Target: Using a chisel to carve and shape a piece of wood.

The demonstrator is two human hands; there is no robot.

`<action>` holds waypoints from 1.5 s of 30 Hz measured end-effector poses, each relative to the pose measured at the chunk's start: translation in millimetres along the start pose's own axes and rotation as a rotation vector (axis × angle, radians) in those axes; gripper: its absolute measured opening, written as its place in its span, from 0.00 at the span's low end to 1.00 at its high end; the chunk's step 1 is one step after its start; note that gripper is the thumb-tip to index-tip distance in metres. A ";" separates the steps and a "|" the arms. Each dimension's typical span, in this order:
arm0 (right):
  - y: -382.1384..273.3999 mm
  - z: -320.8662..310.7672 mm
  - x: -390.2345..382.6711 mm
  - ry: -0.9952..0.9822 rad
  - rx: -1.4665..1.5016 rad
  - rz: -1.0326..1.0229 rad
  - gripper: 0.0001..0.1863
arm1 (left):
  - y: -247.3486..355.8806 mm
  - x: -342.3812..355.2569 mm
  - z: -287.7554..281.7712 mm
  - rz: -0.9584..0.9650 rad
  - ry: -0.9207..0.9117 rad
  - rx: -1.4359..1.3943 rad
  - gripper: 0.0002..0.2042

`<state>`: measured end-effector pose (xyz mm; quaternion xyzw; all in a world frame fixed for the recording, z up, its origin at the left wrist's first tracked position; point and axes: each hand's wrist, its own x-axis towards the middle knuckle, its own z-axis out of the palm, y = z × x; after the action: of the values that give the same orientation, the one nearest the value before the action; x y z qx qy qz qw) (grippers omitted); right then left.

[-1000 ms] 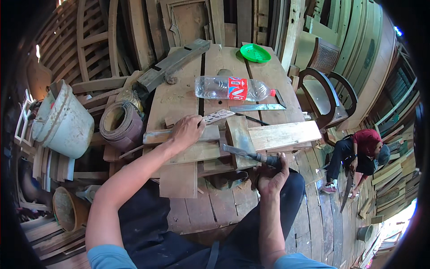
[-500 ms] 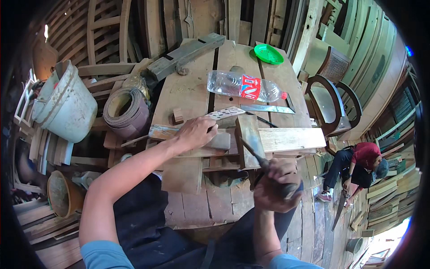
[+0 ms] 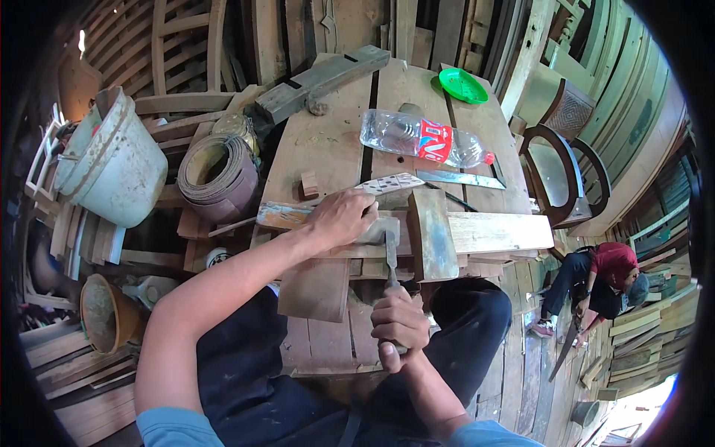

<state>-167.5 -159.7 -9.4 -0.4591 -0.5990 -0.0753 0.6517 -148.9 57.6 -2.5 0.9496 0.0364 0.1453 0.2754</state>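
Observation:
My left hand [image 3: 342,220], fingers curled, grips a narrow wooden piece [image 3: 287,216] lying across the stacked boards at the near edge of the plank bench [image 3: 331,134]. My right hand [image 3: 398,328] is closed around the handle of a chisel [image 3: 392,257], held below the bench edge with the blade pointing away from me onto the pale end of that piece. Beside the blade, a wooden block [image 3: 433,235] lies crosswise over a light board [image 3: 499,231]. Behind my left hand are a small wood cube [image 3: 309,184] and a spotted strip [image 3: 387,184].
The bench holds a plastic bottle [image 3: 391,134], metal square [image 3: 458,179], long tool [image 3: 320,86] and green dish [image 3: 462,83]. Left are a bucket [image 3: 119,171], abrasive roll [image 3: 216,175] and tub [image 3: 108,313]. Right are a chair [image 3: 551,179] and a person [image 3: 603,283] crouching with a saw [image 3: 566,346].
My right hand has swung left and turned the chisel, whose blade now points forward onto the wood left of the block. My left hand stays on its piece. The whole view has shifted slightly.

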 end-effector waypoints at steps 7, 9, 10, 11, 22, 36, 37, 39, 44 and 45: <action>0.6 8.5 -2.2 -0.115 -0.046 0.052 0.07 | -1.8 -3.9 4.2 0.063 0.075 0.023 0.12; 0.8 8.1 -8.2 -0.144 -0.072 0.039 0.10 | -6.6 -3.4 4.8 0.076 0.084 0.025 0.12; 7.2 2.7 -10.1 -0.177 -0.069 0.042 0.10 | -6.1 -1.8 6.0 0.044 0.046 0.012 0.12; 9.5 -0.5 -7.6 -0.208 -0.065 0.053 0.11 | -4.5 -2.4 8.0 0.010 0.001 -0.006 0.12; 30.4 -3.7 9.5 -0.080 -0.055 -0.004 0.11 | -3.7 3.7 5.1 0.034 0.065 0.076 0.12; 2.7 10.9 -16.0 -0.145 -0.021 0.034 0.11 | -4.6 3.4 3.9 0.041 0.040 0.086 0.12; 5.5 9.6 -16.2 -0.148 -0.018 0.032 0.11 | -4.1 2.8 3.9 0.037 0.044 0.087 0.12; 21.3 5.9 -10.0 -0.134 -0.021 0.020 0.11 | -4.1 3.7 2.4 0.032 0.022 0.089 0.12; 15.0 11.0 -16.4 -0.094 -0.052 0.021 0.10 | -6.6 2.2 5.5 0.045 0.057 0.063 0.13; 6.8 14.8 -24.7 -0.105 0.006 0.027 0.10 | -10.0 2.3 2.8 0.053 0.066 0.077 0.13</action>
<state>-180.3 -156.8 -35.9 -0.4686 -0.6262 -0.0404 0.6218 -145.8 65.0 -9.5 0.9548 0.0258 0.1824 0.2331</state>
